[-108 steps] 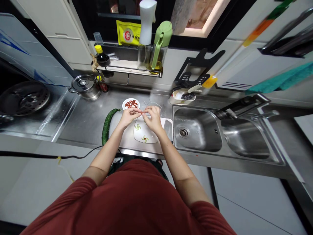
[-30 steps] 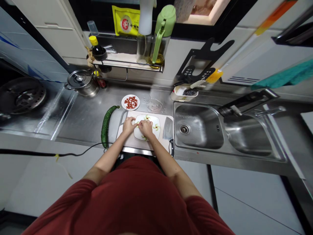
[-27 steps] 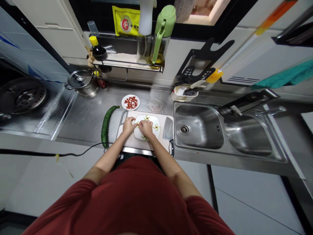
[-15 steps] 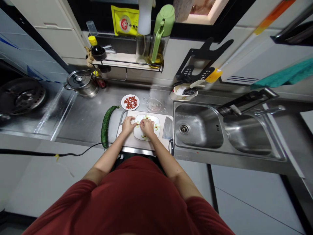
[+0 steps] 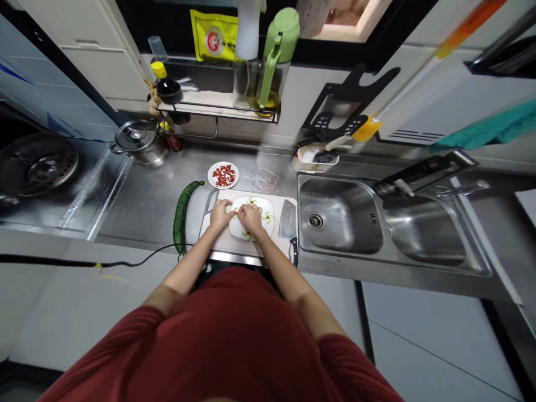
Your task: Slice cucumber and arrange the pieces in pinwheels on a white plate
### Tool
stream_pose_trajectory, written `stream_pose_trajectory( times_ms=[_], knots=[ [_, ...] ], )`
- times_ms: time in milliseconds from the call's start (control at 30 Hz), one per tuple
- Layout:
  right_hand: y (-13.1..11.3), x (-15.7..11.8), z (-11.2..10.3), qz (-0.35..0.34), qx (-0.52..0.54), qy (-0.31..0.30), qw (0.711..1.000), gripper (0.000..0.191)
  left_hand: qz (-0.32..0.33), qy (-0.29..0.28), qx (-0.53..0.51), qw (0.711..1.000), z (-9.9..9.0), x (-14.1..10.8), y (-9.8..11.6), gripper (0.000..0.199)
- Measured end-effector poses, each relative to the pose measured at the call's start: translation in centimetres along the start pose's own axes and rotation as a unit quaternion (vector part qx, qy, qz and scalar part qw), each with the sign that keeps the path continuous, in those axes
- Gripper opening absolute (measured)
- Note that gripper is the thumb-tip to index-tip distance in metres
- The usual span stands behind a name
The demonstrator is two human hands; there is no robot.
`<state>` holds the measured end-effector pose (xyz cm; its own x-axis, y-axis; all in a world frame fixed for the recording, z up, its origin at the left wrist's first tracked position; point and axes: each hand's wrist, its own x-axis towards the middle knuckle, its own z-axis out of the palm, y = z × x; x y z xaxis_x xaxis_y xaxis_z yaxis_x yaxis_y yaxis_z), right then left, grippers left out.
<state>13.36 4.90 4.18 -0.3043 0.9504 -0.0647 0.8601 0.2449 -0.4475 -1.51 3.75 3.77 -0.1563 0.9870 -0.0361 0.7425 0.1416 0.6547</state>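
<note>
My left hand (image 5: pixel 220 214) rests at the left edge of a white squarish plate (image 5: pixel 238 229), thumb and forefinger apart, with nothing visible in it. My right hand (image 5: pixel 251 218) is over the plate's middle-left, fingertips pinched together near the left group of slices; whatever they hold is too small to make out. Thin green-edged slices (image 5: pixel 268 218), which look like cucumber, lie in small groups around the plate, with red specks among them. The plate sits on a cutting board (image 5: pixel 221 244). A cleaver (image 5: pixel 287 219) lies along the board's right side.
A long green cucumber (image 5: pixel 180 218) lies left of the board. Behind it stands a small white dish (image 5: pixel 211 175) of red chopped bits. A double sink (image 5: pixel 341 218) is at the right, a lidded steel pot (image 5: pixel 144 145) at the back left. A shelf (image 5: pixel 213 100) holds bottles.
My right hand has shifted slightly left and its pinched fingertips have come down nearer the left group of slices. My left hand has barely moved.
</note>
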Motion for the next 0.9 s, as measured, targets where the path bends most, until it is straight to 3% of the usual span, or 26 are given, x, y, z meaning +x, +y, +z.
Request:
stream_pose_trajectory(
  times_ms=[367, 700, 900],
  knots=[
    [0.0, -0.1, -0.9, -0.002, 0.007, 0.007, 1.000, 0.015, 0.005, 0.009, -0.006, 1.000, -0.4, 0.0, 0.2, 0.028],
    [1.7, -1.1, -6.8, 0.024, 0.061, 0.090, 0.994, 0.021, 0.004, 0.067, -0.012, 0.998, -2.4, -0.3, -0.1, 0.029],
    [4.8, -3.7, -9.4, 0.042, 0.080, 0.156, 0.984, 0.021, 0.001, 0.076, -0.010, 0.997, -3.5, -1.4, -0.7, 0.028]
  ],
)
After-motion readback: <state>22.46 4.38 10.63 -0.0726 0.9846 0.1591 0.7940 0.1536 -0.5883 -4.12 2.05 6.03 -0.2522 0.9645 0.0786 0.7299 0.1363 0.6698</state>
